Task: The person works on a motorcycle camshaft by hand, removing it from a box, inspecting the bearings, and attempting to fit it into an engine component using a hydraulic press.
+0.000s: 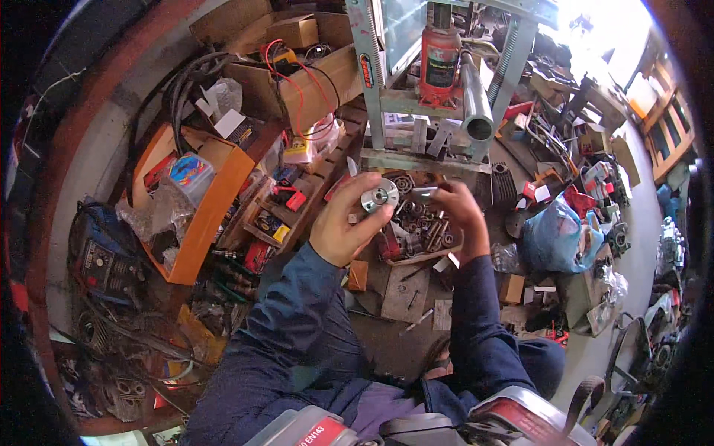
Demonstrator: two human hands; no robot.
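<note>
The left hand (341, 229) pinches a disc (379, 196) between thumb and fingers, curved apart by its width; the right hand (462, 206) grips a short cylinder (425, 192) with its fingers bunched together. The disc is round, shiny metal with a dark centre, its face turned up. Both parts are above the parts box (425, 259), before the press (424, 160).

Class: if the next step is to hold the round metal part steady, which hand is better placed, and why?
Probably the left hand: its fingers grip the round metal part by the rim, while the right hand holds a silvery piece.
</note>
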